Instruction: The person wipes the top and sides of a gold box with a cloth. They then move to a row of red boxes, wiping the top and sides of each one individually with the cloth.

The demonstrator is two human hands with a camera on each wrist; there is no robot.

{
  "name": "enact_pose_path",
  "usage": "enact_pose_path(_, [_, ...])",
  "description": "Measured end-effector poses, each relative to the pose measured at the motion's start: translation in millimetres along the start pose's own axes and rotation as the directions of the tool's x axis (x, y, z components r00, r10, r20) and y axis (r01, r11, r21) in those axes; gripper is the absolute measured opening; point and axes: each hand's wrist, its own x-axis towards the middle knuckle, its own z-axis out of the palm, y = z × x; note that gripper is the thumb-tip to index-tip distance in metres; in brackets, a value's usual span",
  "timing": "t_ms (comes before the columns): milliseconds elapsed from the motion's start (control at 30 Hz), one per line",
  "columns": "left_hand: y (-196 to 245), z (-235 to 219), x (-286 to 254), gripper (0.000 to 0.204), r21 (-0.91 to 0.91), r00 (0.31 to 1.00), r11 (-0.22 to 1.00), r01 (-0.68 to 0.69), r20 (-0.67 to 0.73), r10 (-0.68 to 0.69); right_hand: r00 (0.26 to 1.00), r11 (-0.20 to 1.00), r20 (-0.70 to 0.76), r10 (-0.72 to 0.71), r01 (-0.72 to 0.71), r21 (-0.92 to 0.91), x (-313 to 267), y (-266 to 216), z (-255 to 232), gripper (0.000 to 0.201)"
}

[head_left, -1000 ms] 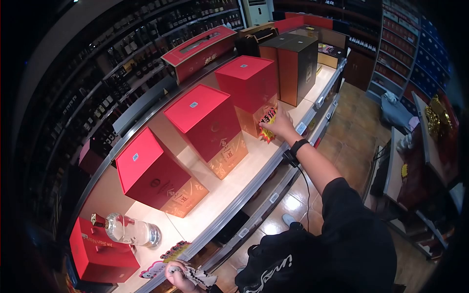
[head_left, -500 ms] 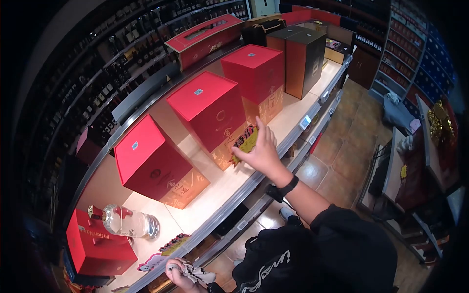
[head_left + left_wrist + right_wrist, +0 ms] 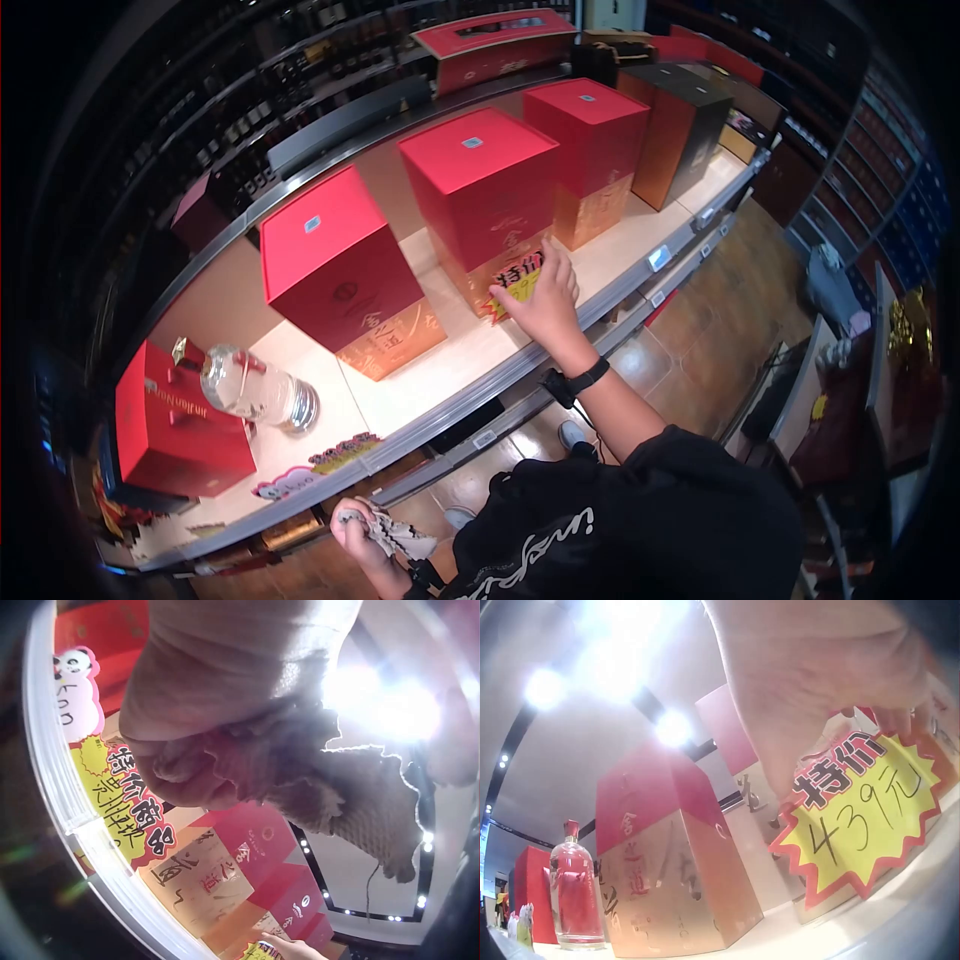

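Note:
My right hand [image 3: 550, 308] pinches a yellow, red-edged starburst price tag [image 3: 517, 284] between thumb and fingers. It stands low in front of the middle red-and-gold gift box [image 3: 490, 200], above the shelf front. In the right wrist view the tag [image 3: 862, 825] faces the camera with a handwritten price, my fingers at its top edge. My left hand [image 3: 354, 528] grips a crumpled grey cloth [image 3: 408, 540] with a ragged edge, held off the shelf's near edge. The cloth [image 3: 367, 799] hangs out of the curled fingers in the left wrist view.
More red-and-gold boxes stand on either side, a left one [image 3: 340, 270] and a right one [image 3: 600, 140], with a dark box [image 3: 680, 130] beyond. A clear bottle [image 3: 260, 385] stands beside a red box [image 3: 170, 430]. A panda card [image 3: 285, 485] and another starburst tag [image 3: 345, 453] line the shelf edge.
My right hand has carried the price tag left, from the farther red box to the middle one. The head view has turned. My left hand still holds the cloth.

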Motion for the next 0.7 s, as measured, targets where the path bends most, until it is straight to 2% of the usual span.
enact_pose_path(100, [-1,0,0,0.009,0.02,0.999,1.0,-0.009,0.036,0.008,0.999,0.999,0.024,-0.034,0.034,-0.034,-2,7,6,0.107])
enact_pose_path(233, [16,19,-1,0.013,-0.002,0.995,0.997,0.078,0.055,-0.078,0.996,0.997,0.032,-0.079,0.08,-0.008,-9,8,-2,0.103])
enact_pose_path(367, [22,27,0,0.016,0.054,0.994,0.996,0.071,0.084,-0.075,0.991,0.992,0.039,-0.125,0.124,0.024,-22,6,-17,0.098])
enact_pose_path(467, [24,27,-1,0.019,0.076,0.988,0.994,0.083,0.125,-0.092,0.976,0.974,0.039,-0.216,0.213,0.074,-40,-9,-34,0.084])
enact_pose_path(533, [35,47,1,0.021,0.076,0.992,0.993,0.086,0.088,-0.093,0.966,0.967,0.066,-0.25,0.246,0.065,-52,-18,-43,0.075])
enact_pose_path(567, [37,53,-1,0.022,0.075,0.993,0.993,0.091,0.073,-0.096,0.94,0.956,0.208,-0.269,0.235,0.177,-59,-20,-46,0.073])
enact_pose_path(600, [36,50,-3,0.03,0.066,0.978,0.987,0.147,0.137,-0.155,0.891,0.937,0.342,-0.298,0.205,0.282,-64,-20,-48,0.072])
enact_pose_path(633, [40,56,-4,0.032,0.081,0.972,0.98,0.181,0.137,-0.191,0.821,0.913,0.464,-0.332,0.157,0.376,-68,-23,-50,0.07])
enact_pose_path(700, [50,73,-4,0.037,0.11,0.955,0.963,0.248,0.138,-0.262,0.539,0.853,0.72,-0.436,-0.008,0.522,-81,-42,-60,0.073])
